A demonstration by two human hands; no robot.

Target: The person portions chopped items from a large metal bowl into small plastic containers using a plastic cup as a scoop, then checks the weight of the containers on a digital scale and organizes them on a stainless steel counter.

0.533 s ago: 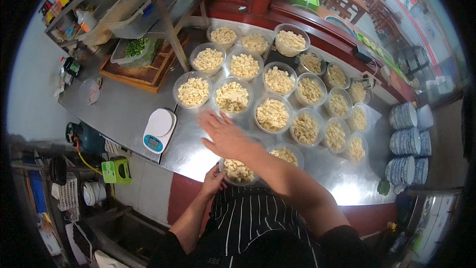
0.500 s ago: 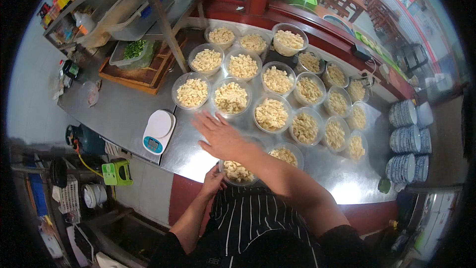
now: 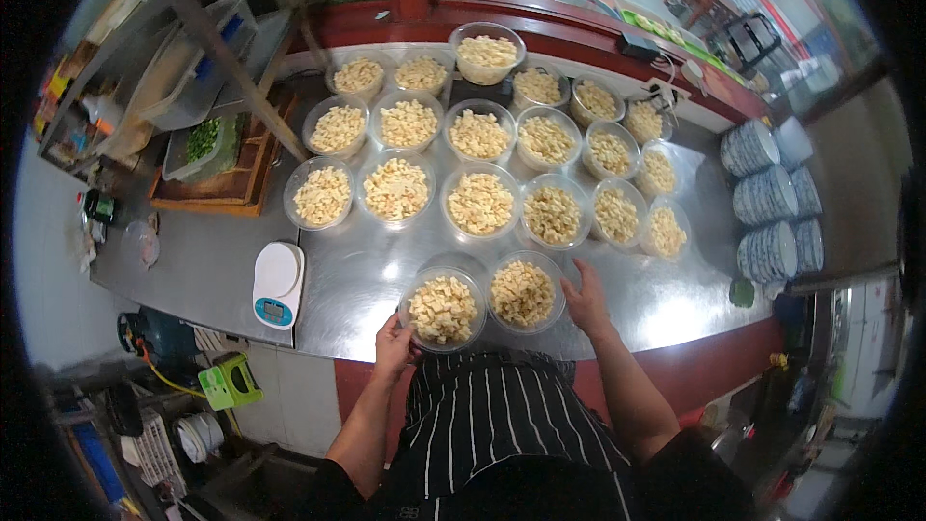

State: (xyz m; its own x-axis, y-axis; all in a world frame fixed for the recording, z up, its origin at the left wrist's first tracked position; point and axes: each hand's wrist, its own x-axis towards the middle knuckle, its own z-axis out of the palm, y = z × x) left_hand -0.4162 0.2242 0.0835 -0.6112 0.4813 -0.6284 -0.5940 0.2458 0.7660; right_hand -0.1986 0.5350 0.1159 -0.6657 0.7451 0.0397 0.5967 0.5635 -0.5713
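Two round clear plastic bowls of pale yellow chopped pieces stand close together at the counter's front edge. My left hand [image 3: 394, 345] grips the side of the left bowl [image 3: 444, 309], its fingers curled at the rim. To the right of the other front bowl [image 3: 524, 291], my right hand [image 3: 586, 301] is open, thumb and fingers apart. Its fingertips are near that bowl's rim; whether they touch it I cannot tell. Beyond them, several similar filled bowls stand in rows, among them one with brownish bits [image 3: 395, 188] and one at the middle [image 3: 480, 203].
A white kitchen scale [image 3: 279, 285] lies on the steel counter [image 3: 333, 304] at left. Behind it are a wooden tray [image 3: 207, 195], a box of chopped greens [image 3: 203, 142] and a metal shelf. Stacked blue-and-white bowls [image 3: 767, 195] stand at right. A red-framed window lies behind.
My right hand has drawn back from above the counter's left-middle to beside the front right bowl. My left hand stays at the left bowl. The whole view has shifted.
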